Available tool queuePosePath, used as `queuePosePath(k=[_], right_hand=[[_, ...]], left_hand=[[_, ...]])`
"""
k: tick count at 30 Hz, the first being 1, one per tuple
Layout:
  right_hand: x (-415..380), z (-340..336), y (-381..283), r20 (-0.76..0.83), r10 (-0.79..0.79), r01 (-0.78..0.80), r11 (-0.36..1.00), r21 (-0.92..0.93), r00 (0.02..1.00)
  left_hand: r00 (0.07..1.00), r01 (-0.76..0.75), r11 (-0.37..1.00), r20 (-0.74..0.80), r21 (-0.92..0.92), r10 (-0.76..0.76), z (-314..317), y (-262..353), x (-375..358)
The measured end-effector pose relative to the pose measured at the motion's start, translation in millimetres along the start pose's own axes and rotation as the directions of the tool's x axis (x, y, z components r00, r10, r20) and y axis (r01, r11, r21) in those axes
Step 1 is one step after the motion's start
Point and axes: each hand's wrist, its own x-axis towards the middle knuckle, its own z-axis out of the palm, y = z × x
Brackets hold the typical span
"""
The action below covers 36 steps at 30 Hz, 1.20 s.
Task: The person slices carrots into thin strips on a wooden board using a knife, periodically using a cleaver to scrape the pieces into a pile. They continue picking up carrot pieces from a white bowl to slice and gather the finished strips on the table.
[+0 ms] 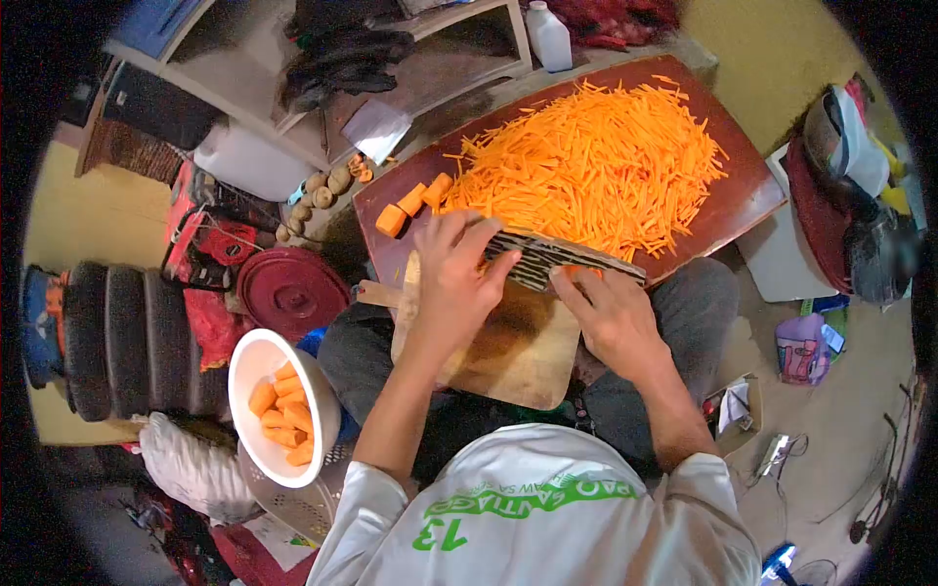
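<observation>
My left hand (455, 278) is closed around the left end of a long slatted grater (532, 262), which is held tilted. My right hand (618, 317) is closed at the grater's right part, its fingers on a piece of carrot (583, 272) that shows only as a bit of orange. Below both hands, a wooden chopping board (532, 366) lies across the lap. Just beyond the grater, a large heap of carrot strips (596, 161) covers much of a reddish-brown tabletop (747, 200). Cut carrot chunks (411, 200) lie left of the heap.
At my left, a white bowl (332, 420) holds several peeled carrot pieces (283, 415). Behind it are a dark red lid (293, 288) and stacked tires (125, 342). Round brown items (322, 195) line the table's far left. A white jug (548, 39) stands behind the heap.
</observation>
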Motion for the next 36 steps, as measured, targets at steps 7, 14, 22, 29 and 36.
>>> queuePosePath(k=[7,14,22,29,36], right_hand=[[-16,-5,9,0.048,-0.011,0.011,1.0,-0.009,0.999],[-21,-5,12,0.014,-0.019,0.019,1.0,0.002,1.0],[-22,-6,12,0.029,0.0,0.0,1.0,0.008,1.0],[-22,-8,12,0.032,0.0,0.001,1.0,-0.02,1.0],[-21,-6,10,0.026,-0.026,0.027,0.999,-0.018,0.999]], left_hand=[[0.983,0.004,0.984,0.181,0.176,-0.037,52,-18,26],[0.981,0.03,0.996,0.189,0.087,-0.046,62,-21,34],[0.966,-0.133,0.945,0.251,0.299,0.056,61,-15,38],[0.977,-0.053,0.99,0.211,0.133,0.024,40,-17,26],[0.989,-0.044,0.958,0.147,0.284,0.002,42,-43,18]])
